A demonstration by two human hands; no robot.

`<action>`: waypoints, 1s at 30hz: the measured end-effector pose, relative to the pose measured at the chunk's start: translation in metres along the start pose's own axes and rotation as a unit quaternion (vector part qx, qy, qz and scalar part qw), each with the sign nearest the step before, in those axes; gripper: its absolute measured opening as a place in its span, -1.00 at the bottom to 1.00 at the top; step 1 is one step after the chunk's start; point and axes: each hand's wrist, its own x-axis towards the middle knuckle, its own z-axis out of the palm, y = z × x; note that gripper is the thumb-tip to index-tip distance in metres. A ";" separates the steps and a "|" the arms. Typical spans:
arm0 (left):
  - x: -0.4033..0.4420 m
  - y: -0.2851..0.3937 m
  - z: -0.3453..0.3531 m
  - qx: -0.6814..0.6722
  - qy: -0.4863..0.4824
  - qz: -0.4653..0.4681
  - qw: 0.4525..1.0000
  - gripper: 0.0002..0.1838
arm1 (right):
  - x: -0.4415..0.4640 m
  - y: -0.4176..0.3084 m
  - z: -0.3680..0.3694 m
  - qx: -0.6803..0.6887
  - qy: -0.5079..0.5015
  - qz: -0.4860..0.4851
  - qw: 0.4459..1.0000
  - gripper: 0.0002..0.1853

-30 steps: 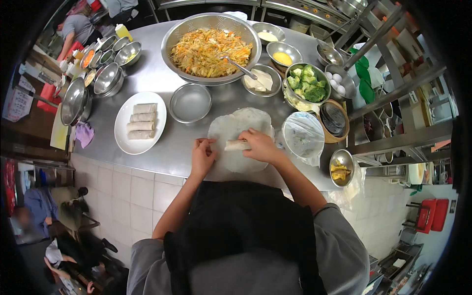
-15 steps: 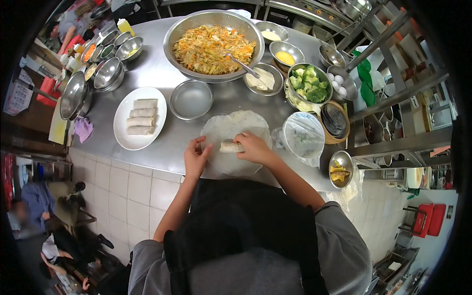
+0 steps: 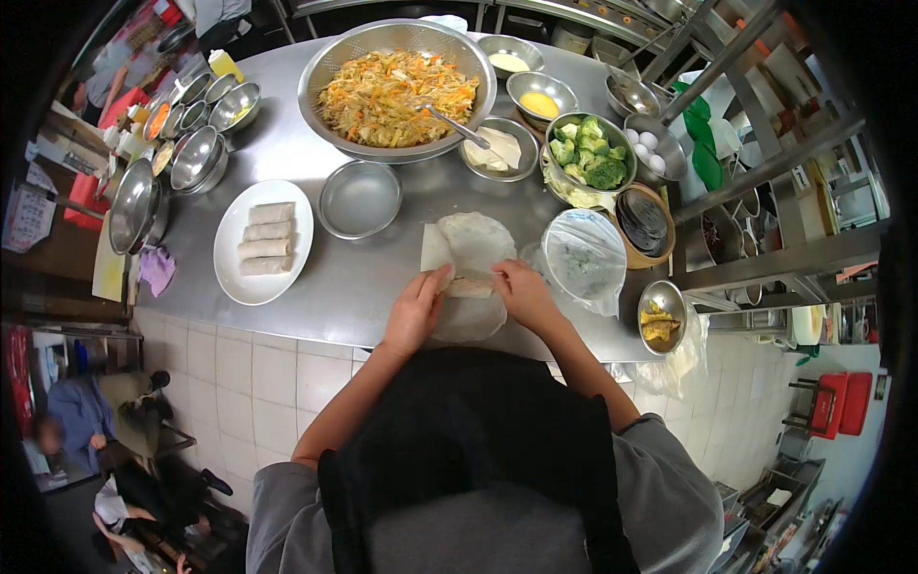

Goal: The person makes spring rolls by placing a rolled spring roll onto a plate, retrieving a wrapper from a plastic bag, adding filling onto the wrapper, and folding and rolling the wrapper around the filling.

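Note:
A thin round wrapper (image 3: pixel 475 239) lies on the steel table in front of me, its left side folded inward over a partly rolled filling (image 3: pixel 469 286). My left hand (image 3: pixel 418 308) pinches the folded edge at the left end of the roll. My right hand (image 3: pixel 526 295) is closed at the roll's right end, thumb and fingers on the wrapper. Several finished rolls (image 3: pixel 267 231) lie in a column on a white oval plate (image 3: pixel 226 251) to the left. A metal bowl (image 3: pixel 360 200) of clear liquid stands between plate and wrapper.
A large colander (image 3: pixel 316 120) of shredded vegetables stands at the back. Bowls of broccoli (image 3: pixel 587 153), eggs (image 3: pixel 647 153) and yellow liquid (image 3: pixel 538 103) are at the right, near a plastic-covered bowl (image 3: pixel 583 258). Metal bowls (image 3: pixel 199 158) crowd the left; people are beyond the table.
The wrapper's left side has been folded over the roll. My left hand has moved right and closed on that fold, while my right hand has shifted to the roll's right end.

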 end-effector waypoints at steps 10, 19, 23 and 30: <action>0.010 -0.030 -0.020 0.073 -0.099 0.076 0.989 -0.62 | -0.027 -0.003 0.004 -0.078 0.034 0.208 0.974 -0.54; 0.020 -0.041 -0.017 0.023 -0.144 0.145 0.979 -0.63 | -0.028 0.017 0.047 0.157 0.233 0.142 0.949 -0.51; 0.020 -0.038 -0.018 0.023 -0.149 0.135 0.979 -0.62 | -0.028 0.016 0.047 0.225 0.197 0.199 0.933 -0.40; 0.019 -0.039 -0.018 0.027 -0.142 0.138 0.980 -0.60 | -0.029 0.022 0.049 0.032 0.186 0.127 0.974 -0.36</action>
